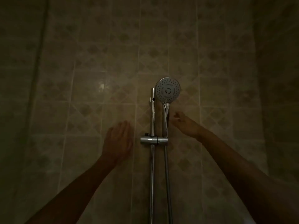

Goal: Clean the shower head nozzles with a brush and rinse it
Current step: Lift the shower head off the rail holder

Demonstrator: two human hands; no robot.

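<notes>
A round chrome shower head [167,90] with dark nozzle dots faces me, its handle [166,118] seated in a chrome slider bracket [154,140] on a vertical rail [152,113]. My right hand [186,123] is just right of the handle, fingers curled close to it; in the dim light the contact is hard to judge. My left hand [119,141] is raised flat to the left of the rail, fingers together and extended, holding nothing. No brush is visible.
A metal hose [167,183] hangs down from the bracket beside the rail. Beige patterned wall tiles [90,78] fill the view. The lighting is very dim, and the side walls are dark.
</notes>
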